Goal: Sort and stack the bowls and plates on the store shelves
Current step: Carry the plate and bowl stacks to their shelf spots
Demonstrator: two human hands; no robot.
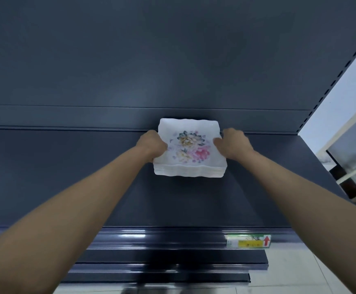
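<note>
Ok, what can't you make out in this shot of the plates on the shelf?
Head view only:
- Number in the stack of plates: the edges blur together.
- Fingertips of the left hand and right hand: hidden by the hands' backs and the stack.
- Print on the price tag: blurred.
- Whether the stack rests on the shelf.

White plates [190, 149] bear pink-and-yellow flowers; shelf [66, 177] dark blue-grey.

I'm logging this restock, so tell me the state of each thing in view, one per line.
Stack of floral square plates: level, neatly aligned, held at both sides.
Left hand: grips the stack's left edge.
Right hand: grips the stack's right edge.
Price label: fixed on the front rail of the shelf.
</note>
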